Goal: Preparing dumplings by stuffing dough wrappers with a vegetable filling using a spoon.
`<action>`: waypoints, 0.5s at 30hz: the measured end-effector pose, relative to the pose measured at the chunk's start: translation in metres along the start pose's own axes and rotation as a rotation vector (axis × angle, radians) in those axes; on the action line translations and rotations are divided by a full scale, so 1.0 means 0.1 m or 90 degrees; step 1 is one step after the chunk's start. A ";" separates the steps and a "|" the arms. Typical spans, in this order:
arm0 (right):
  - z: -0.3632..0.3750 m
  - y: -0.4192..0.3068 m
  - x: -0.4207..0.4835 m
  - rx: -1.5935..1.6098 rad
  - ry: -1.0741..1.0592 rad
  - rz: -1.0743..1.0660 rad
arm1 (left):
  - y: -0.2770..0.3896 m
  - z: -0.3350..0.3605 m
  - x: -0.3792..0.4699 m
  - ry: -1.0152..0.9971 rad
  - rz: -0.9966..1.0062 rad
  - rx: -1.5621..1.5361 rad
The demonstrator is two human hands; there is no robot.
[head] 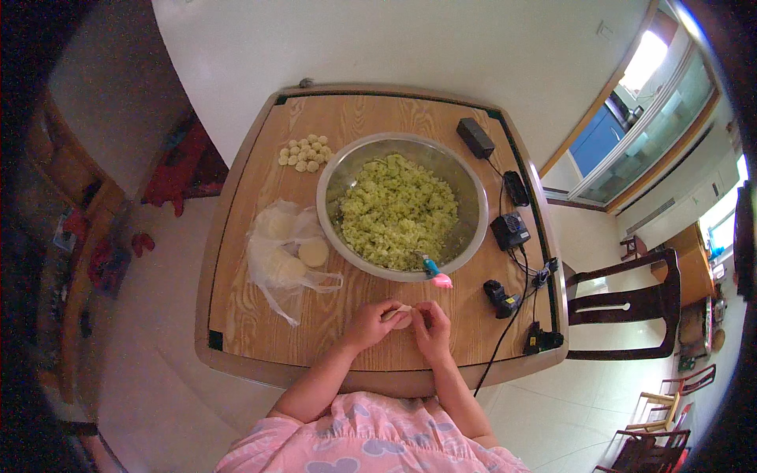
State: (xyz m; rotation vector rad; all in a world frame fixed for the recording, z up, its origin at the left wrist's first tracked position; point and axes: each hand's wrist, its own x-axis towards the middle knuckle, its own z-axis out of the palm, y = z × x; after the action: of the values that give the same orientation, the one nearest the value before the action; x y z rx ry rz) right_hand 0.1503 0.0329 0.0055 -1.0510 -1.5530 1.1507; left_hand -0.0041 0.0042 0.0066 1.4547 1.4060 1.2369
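Observation:
Near the front of the table, my left hand [369, 325] and my right hand [433, 332] pinch the edges of a pale dumpling wrapper [402, 323] between them. Whether filling lies inside it, I cannot tell. Just beyond my hands stands a large steel bowl [327, 233] of chopped green filling [399, 213]. A utensil with a blue and pink handle [432, 269] leans over the bowl's near rim, its tip in the filling. Left of the bowl, round wrappers [313, 253] show in and beside a thin clear plastic bag [266, 242].
Several small pale dough pieces [306, 152], probably shaped dumplings, sit at the back left of the wood-grain table [366, 349]. Along the right side lie a black power adapter [475, 138], a charger [510, 230], other black devices [501, 300] and cables. A dark wooden chair [627, 305] stands right of the table.

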 end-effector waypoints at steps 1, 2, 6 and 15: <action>0.00 -0.01 0.00 0.005 -0.011 0.016 | 0.01 -0.01 0.00 -0.003 -0.007 0.011; -0.01 -0.02 -0.01 0.010 -0.022 0.033 | 0.02 -0.01 0.00 -0.006 -0.013 0.021; 0.00 0.00 0.00 -0.055 -0.038 0.014 | -0.05 0.01 -0.02 0.039 -0.010 0.034; 0.01 0.00 -0.01 0.004 -0.008 0.017 | 0.03 -0.02 0.00 0.009 0.010 0.014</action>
State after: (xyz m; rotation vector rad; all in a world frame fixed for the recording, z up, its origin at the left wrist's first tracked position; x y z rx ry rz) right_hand 0.1491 0.0320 0.0048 -1.0650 -1.5476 1.1819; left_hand -0.0050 0.0040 0.0096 1.4773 1.4236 1.2474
